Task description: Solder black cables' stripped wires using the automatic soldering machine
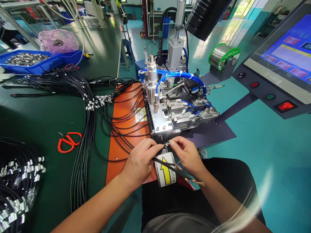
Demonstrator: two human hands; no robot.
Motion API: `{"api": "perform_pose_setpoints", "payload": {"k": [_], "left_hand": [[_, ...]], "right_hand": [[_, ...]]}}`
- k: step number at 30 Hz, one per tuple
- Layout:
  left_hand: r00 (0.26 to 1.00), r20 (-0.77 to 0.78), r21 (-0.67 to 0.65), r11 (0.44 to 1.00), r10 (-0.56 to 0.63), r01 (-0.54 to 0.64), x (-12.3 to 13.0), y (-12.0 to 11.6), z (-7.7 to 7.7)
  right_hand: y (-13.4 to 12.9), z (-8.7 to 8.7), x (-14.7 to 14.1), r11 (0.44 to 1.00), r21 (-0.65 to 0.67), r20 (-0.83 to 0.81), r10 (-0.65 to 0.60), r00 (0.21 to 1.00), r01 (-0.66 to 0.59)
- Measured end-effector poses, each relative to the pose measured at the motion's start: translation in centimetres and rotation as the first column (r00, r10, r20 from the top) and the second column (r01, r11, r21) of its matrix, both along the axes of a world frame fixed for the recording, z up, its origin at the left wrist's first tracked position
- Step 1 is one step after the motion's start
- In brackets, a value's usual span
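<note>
My left hand pinches the end of a black cable near the front edge of the machine. Close beside it, my right hand has thumb and forefinger closed on the thin coloured wires coming out of that cable. Below the hands, more black cables with fanned coloured wire ends cross a white label with a yellow arrow. Several black cables run over the orange plate from the machine's left side.
Red-handled scissors and cable bundles lie on the green table. A blue tray of small metal parts stands at the back left. A control screen and a solder wire spool are at the right.
</note>
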State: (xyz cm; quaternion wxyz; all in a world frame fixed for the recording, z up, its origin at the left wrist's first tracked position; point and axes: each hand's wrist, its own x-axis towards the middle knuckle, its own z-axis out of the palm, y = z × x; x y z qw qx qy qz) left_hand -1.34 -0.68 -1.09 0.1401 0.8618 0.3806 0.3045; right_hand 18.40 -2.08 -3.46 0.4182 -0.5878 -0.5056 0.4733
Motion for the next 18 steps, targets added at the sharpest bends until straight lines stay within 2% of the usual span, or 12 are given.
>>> {"api": "perform_pose_setpoints", "payload": {"k": [18], "left_hand": [[1.0,-0.026,-0.046,0.999,0.0,-0.001,0.03,0.0,-0.3]], "right_hand": [[0.08,-0.31,-0.42,0.999,-0.02,-0.03,-0.033,0.999,0.033]]}}
